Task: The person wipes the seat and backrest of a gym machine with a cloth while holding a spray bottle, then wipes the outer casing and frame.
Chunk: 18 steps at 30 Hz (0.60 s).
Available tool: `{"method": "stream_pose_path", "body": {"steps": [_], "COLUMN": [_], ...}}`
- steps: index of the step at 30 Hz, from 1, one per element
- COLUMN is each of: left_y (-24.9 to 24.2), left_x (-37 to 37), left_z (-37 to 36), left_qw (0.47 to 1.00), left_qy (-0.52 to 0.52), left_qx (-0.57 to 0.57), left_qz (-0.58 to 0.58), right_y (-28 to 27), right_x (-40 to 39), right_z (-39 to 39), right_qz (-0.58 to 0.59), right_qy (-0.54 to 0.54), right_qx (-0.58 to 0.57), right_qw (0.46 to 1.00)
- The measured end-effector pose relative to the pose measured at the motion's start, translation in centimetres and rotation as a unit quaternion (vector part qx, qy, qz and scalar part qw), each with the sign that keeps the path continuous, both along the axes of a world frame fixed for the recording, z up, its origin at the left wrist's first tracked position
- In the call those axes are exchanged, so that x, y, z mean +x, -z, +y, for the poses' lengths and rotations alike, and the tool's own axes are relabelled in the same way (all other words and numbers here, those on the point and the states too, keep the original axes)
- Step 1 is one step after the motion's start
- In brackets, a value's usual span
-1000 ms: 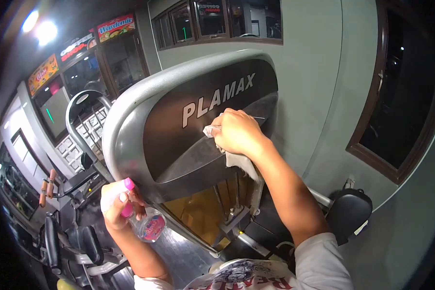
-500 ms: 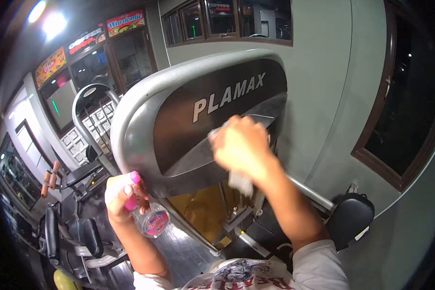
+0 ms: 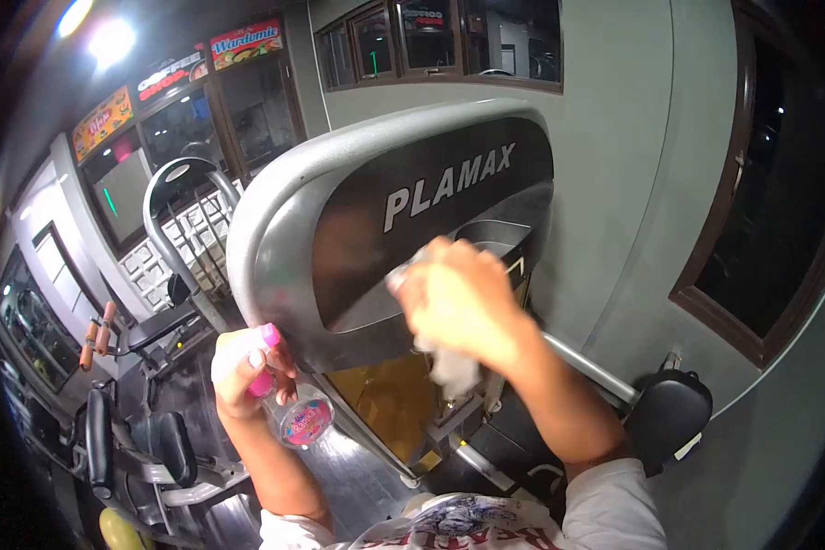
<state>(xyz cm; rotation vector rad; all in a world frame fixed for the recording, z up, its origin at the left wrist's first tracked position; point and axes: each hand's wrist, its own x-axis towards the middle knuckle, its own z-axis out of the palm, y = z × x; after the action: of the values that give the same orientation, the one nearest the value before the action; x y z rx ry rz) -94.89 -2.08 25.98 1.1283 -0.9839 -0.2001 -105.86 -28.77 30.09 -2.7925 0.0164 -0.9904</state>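
My left hand (image 3: 247, 368) is wrapped round the pink neck of a spray bottle (image 3: 306, 421), a clear one with a colourful label, at the lower left of the gym machine. In my right hand (image 3: 463, 293) is a greyish-white cloth (image 3: 456, 369), part of it dangling below my fingers. That hand is at the lower front of the machine's cover panel (image 3: 357, 220), which is dark with a silver rim and the lettering PLAMAX. My palm hides whether the cloth touches the panel. Right of my knuckles is a recessed tray (image 3: 497, 235) in the cover.
A black padded seat (image 3: 665, 410) on a metal bar stands at the lower right. Other gym machines with black pads (image 3: 176, 447) fill the left side. A grey wall with a brown-framed window (image 3: 752, 220) rises on the right.
My right hand with the cloth has moved down and slightly left across the panel, uncovering more of the recessed tray. The whole view has shifted a little; my left hand still grips the spray bottle.
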Motion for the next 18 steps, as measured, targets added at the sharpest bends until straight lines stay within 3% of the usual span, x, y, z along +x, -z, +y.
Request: {"method": "stream_pose_path", "body": {"steps": [2, 3, 6, 7, 8, 9, 10, 11, 12, 14, 18], "left_y": [0.2, 0.3, 0.1, -0.1, -0.2, -0.4, -0.5, -0.5, -0.4, -0.2, 0.2], "left_x": [-0.1, 0.0, -0.1, -0.3, -0.5, -0.7, -0.7, -0.6, -0.6, -0.3, -0.2], "left_z": [0.2, 0.3, 0.1, 0.0, -0.1, -0.2, -0.4, -0.4, -0.2, 0.0, 0.2], "left_qw": [1.000, 1.000, 1.000, 1.000, 1.000, 1.000, 0.999, 0.999, 0.999, 0.999, 1.000], "left_qy": [-0.024, -0.019, -0.010, -0.007, -0.012, -0.016, -0.021, -0.020, -0.019, -0.019, -0.009], "left_qx": [0.008, 0.011, 0.006, 0.008, 0.012, 0.015, 0.017, 0.018, 0.021, 0.020, 0.006], "left_qz": [0.006, 0.002, 0.013, 0.022, 0.023, 0.021, 0.019, 0.018, 0.016, 0.017, 0.028], "right_y": [0.1, 0.0, 1.2, 0.4, -2.6, -1.6, 0.1, 1.0, 1.3, -0.1, -5.1], "right_x": [2.7, 3.0, 3.8, 3.1, 1.2, 0.9, -0.3, -0.9, -1.8, -2.3, 1.3], "right_z": [-2.8, -3.3, -0.5, 1.4, 3.7, 5.7, 7.2, 8.0, 7.7, 6.6, 2.9], "right_qz": [0.023, 0.042, -0.016, 0.032, 0.182, 0.139, 0.006, -0.042, -0.041, 0.006, -0.314], "right_qy": [0.107, 0.093, 0.074, 0.007, -0.081, -0.141, -0.128, -0.103, -0.191, -0.209, -0.131], "right_qx": [0.003, 0.076, -0.055, -0.037, -0.022, -0.016, -0.040, -0.083, -0.042, 0.017, 0.115], "right_qw": [0.994, 0.992, 0.996, 0.999, 0.980, 0.980, 0.991, 0.990, 0.980, 0.978, 0.933]}}
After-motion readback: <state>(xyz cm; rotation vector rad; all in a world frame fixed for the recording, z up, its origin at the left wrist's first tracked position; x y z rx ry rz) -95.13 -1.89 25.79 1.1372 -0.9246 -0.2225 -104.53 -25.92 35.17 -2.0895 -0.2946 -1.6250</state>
